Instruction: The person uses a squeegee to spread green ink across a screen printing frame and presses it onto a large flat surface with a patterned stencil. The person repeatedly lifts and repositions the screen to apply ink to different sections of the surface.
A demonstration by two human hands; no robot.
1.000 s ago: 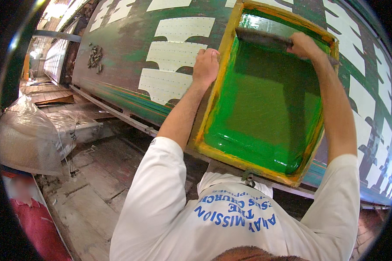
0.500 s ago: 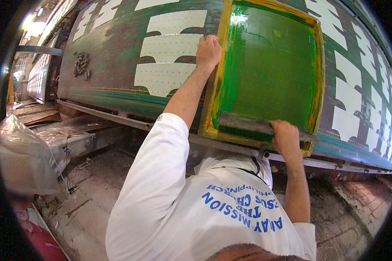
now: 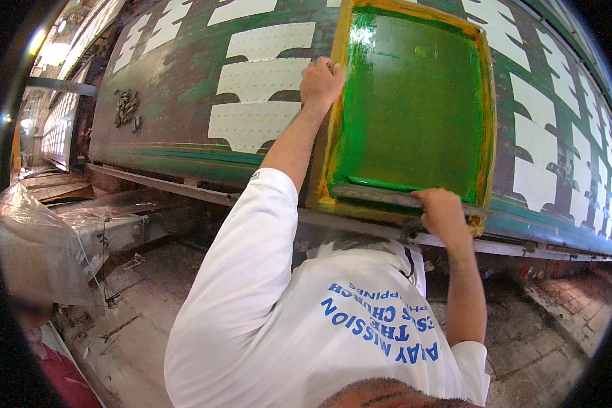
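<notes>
A printing screen [image 3: 415,102] with a green mesh and a yellow-orange smeared frame lies on the long dark table. My left hand [image 3: 321,83] is closed on the left rim of that frame, beside the white cut pieces. At the screen's near end, my right hand [image 3: 443,214] grips a long squeegee [image 3: 377,195] that lies across the mesh. A bead of bright green ink runs along the squeegee's far side. White dotted cut pieces [image 3: 258,80] are laid in a column left of the screen; what lies under the mesh is mostly hidden.
More white cut pieces [image 3: 534,139] lie in rows to the right. A pile of small dark objects [image 3: 126,109] rests at the table's left. A metal rail [image 3: 163,182] follows the near edge. Plastic sheeting [image 3: 37,238] covers something at left, with a person in red [image 3: 64,374] below.
The squeegee has tilted in my right hand, and a green ink bead now shows along its far side. Screen and table sit slightly further left in view. My left hand keeps to the frame.
</notes>
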